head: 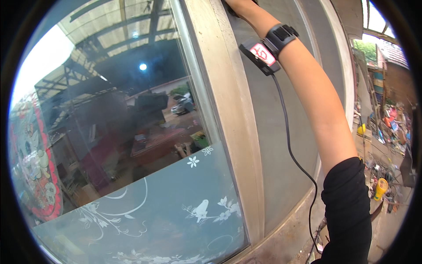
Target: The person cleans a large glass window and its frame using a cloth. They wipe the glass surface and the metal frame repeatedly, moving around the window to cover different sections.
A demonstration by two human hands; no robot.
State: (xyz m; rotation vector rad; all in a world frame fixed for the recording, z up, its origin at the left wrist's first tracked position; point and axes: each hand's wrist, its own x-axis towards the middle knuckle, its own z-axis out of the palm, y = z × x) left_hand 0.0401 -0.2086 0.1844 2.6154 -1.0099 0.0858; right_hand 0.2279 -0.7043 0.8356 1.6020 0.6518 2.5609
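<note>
My right arm reaches up from the lower right, bare below a black sleeve. My right hand is mostly cut off by the top edge, beside the upper part of a pale metal window frame. Something dark shows at the hand, too little to identify, and its fingers are hidden. Around the forearm sits a black wrist strap with a black box bearing a red-marked label; a black cable hangs from it. Left of the frame is a reflective glass pane. My left hand is out of view.
Frosted film with white flowers and a bird covers the lower glass. A red-edged decal is at the far left. A grey panel adjoins the frame. The yard at right holds clutter, a yellow container and a brick wall.
</note>
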